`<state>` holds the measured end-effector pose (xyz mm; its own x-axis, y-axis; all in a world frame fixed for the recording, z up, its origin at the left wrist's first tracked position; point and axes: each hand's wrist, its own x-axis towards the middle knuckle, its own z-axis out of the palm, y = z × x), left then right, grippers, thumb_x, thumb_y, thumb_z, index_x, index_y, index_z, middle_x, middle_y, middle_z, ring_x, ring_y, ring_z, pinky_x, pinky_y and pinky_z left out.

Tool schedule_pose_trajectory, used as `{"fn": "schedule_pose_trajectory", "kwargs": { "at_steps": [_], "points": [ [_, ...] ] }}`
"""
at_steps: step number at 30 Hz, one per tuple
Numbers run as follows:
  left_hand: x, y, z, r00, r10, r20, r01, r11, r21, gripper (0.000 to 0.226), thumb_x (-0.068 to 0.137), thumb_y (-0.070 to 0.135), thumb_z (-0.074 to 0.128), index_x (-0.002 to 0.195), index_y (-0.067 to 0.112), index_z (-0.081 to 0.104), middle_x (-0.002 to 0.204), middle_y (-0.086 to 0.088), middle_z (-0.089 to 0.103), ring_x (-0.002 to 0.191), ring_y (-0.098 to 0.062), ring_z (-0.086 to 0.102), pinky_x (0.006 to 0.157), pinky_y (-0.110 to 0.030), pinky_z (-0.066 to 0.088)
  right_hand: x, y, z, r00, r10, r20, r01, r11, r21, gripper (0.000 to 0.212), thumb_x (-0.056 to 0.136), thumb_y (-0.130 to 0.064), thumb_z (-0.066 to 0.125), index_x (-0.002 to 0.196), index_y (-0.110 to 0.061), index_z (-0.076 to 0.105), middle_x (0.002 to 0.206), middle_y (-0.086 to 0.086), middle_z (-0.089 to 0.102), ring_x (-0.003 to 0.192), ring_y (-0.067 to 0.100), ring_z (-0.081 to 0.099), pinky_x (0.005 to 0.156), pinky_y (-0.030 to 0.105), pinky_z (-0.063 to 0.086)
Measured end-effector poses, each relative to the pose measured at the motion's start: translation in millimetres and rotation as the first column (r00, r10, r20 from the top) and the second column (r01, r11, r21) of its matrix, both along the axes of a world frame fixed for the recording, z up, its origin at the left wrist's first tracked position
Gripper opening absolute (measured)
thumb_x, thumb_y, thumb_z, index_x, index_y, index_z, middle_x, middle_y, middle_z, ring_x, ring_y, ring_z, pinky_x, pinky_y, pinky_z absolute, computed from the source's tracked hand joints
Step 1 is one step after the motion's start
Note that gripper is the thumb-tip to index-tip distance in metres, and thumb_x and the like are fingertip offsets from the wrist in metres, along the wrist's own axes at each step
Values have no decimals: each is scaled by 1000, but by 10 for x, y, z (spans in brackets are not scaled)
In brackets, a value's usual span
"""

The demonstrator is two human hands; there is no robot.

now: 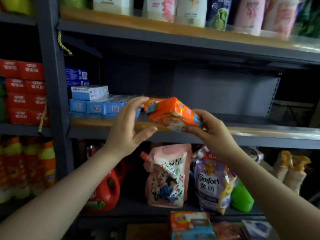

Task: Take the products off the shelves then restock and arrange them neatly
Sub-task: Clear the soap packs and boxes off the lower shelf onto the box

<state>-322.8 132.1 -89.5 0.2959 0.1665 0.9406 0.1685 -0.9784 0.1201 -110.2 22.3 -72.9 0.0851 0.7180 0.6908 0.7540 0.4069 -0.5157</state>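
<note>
Right hand (210,129) clamped on orange packs (172,112) at the middle shelf (259,134) edge, left hand (127,125) open, fingertips steadying them; risk: tilted top pack slides off if the grip loosens.

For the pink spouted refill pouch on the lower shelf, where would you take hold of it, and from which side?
The pink refill pouch stands upright, leaning slightly, with a cut-out handle at its top edge and an orange-capped spout at its upper left corner. Gripping the top by the handle, coming from the front and above, looks best: the body is soft and would probably buckle, and the purple Comfort pouch crowds its right side.
</note>
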Motion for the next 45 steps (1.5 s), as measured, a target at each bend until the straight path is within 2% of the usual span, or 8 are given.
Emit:
{"fn": "schedule_pose_trajectory", "kwargs": {
  "at_steps": [14,25,27,29,34,37,41,45],
  "points": [
    [-40,-645,-253,984,50,-169,-48,999,14,46,77,46,62,103,7,58,98,-5,61,93,-13,55,78,-36,47,-54,-339,-507,969,143,-199,-168,979,-116,37,78,-9,70,101,-33,55,97,-9,61,80,-9,59,70,9,47],
    [129,-679,-598,977,48,-206,-99,964,-248,35,72,18,76,102,12,58,97,10,56,89,2,50,78,-4,38,66,-685,-466,985,33,171,-33,999,-1,37,72,-23,77,102,-26,56,94,-22,51,89,-2,56,75,10,48],
    [203,-721,-664,987,-127,-96,56,842,-536,30,74,13,73,99,20,57,96,11,61,86,2,57,77,-8,43,48,-749,-443,994,32,105,-28,999,-43,34,72,-32,74,100,-29,55,92,-22,53,87,-2,57,72,10,49],
    [292,-797,-768,943,-302,138,287,531,-797,29,77,4,67,98,21,58,95,4,64,83,0,63,71,-14,49,15,-801,-405,995,86,-48,-92,986,-143,35,70,-44,67,99,-27,58,93,-17,60,84,-1,62,69,12,52],
    [426,-993,-1098,858,-309,410,441,34,-897,38,71,20,59,109,11,60,95,-2,71,86,-14,68,70,-24,56,39,-840,-423,942,179,-284,-267,913,-309,41,72,-52,53,87,-17,67,75,-7,66,71,6,64,64,22,53],
    [454,-1055,-1196,807,-288,515,491,-158,-857,39,75,23,53,111,8,59,90,-3,73,80,-12,69,64,-23,56,130,-862,-481,817,188,-545,-441,812,-381,33,80,-44,52,89,-15,65,74,-4,66,68,7,64,59,19,50],
    [496,-1171,-1249,807,-270,526,401,-405,-822,29,79,24,51,84,8,75,79,-10,72,63,-16,69,50,-22,54,170,-888,-573,862,107,-495,-387,770,-507,24,92,-34,51,92,-13,62,80,9,63,60,13,63,50,23,53],
    [532,-1255,-1321,896,-197,398,270,-471,-840,35,89,30,47,78,5,69,57,-8,64,43,-12,59,36,-16,45,233,-921,-738,855,-31,-517,-323,749,-579,28,95,-34,46,86,-12,60,71,11,60,48,13,58,43,22,51]
  ]
}}
